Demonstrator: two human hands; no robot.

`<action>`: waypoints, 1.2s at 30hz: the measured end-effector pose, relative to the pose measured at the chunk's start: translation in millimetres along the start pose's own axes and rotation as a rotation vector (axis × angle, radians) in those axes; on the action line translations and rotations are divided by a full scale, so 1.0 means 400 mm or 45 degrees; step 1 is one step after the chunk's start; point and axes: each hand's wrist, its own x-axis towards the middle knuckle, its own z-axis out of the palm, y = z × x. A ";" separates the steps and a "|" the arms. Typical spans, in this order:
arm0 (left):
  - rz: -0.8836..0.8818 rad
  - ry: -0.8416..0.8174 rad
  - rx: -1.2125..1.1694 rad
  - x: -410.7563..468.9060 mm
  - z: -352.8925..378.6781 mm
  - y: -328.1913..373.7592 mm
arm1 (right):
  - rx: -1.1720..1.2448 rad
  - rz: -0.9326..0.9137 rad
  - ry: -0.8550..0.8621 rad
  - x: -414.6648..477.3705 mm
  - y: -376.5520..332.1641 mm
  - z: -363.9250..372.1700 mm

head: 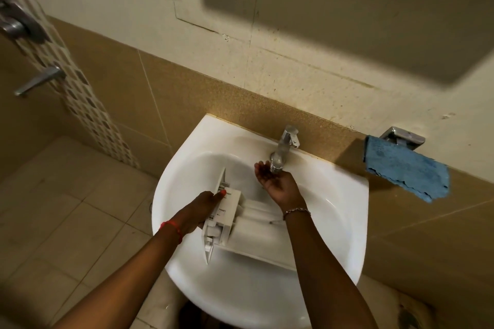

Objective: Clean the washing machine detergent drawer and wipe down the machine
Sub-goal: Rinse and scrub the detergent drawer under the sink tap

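Beige bathroom tiles cover the floor and lower wall around a white sink [240,302], whose near rim lies just below both forearms. The left wrist wears a red thread [172,230] and the right a beaded bracelet [296,211].

The detergent drawer [251,227] lies inside the basin between the two arms, tipped on its side. Its long white body runs under the right forearm, and its flat front panel stands up on the left-hand side. It is white plastic with ribbed compartments and small clips and slots behind the panel. The left hand [197,211] grips it at that panel end, with one finger laid along the top and the others tucked behind it.

The right hand [278,181] is beyond the drawer, palm up and loosely cupped, holding nothing. Its fingers are right under the spout of the chrome tap [283,149]. Whether water runs I cannot tell.

Bare basin curves to the left of the left hand and to the right of the right hand. The drawer's far corner is close to the basin wall. Past the tap rises the wall. Right of the right hand, a blue cloth [406,173] hangs from a metal holder [401,136]. Far left of the left hand, wall taps [40,80] stick out.
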 end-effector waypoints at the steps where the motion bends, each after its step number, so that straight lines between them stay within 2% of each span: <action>1: -0.001 -0.002 -0.005 0.002 -0.001 -0.003 | 0.017 -0.019 -0.009 0.008 0.001 0.000; 6: 0.019 0.013 0.023 0.010 0.000 -0.010 | -0.142 0.025 -0.141 0.011 -0.001 -0.012; 10: 0.053 0.061 0.072 0.018 0.007 -0.019 | -0.481 0.261 -0.181 -0.038 -0.001 -0.021; 13: 0.091 0.087 0.120 0.026 0.009 -0.025 | -0.870 0.400 -0.240 -0.097 0.011 -0.007; 17: 0.115 0.092 0.139 0.029 0.012 -0.028 | -1.567 0.325 -0.291 -0.173 0.014 0.004; 19: 0.120 0.101 0.111 0.029 0.015 -0.030 | -1.821 0.312 -0.226 -0.197 0.004 0.002; 21: 0.127 0.121 0.113 0.031 0.017 -0.031 | -2.029 0.259 -0.071 -0.210 -0.009 -0.004; 24: 0.131 0.135 0.126 0.036 0.017 -0.035 | -2.163 0.072 0.130 -0.206 -0.042 -0.014; 27: 0.124 0.120 0.114 0.041 0.013 -0.041 | -2.025 -0.068 0.227 -0.187 -0.074 -0.018; 30: 0.126 0.116 0.150 0.042 0.013 -0.044 | -1.465 -0.077 0.219 -0.141 -0.080 -0.030; 34: 0.157 0.154 0.187 0.041 0.019 -0.043 | -0.604 0.114 0.105 -0.071 -0.057 -0.036; 36: 0.166 0.174 0.215 0.040 0.020 -0.044 | -0.306 0.131 0.061 -0.048 -0.040 -0.026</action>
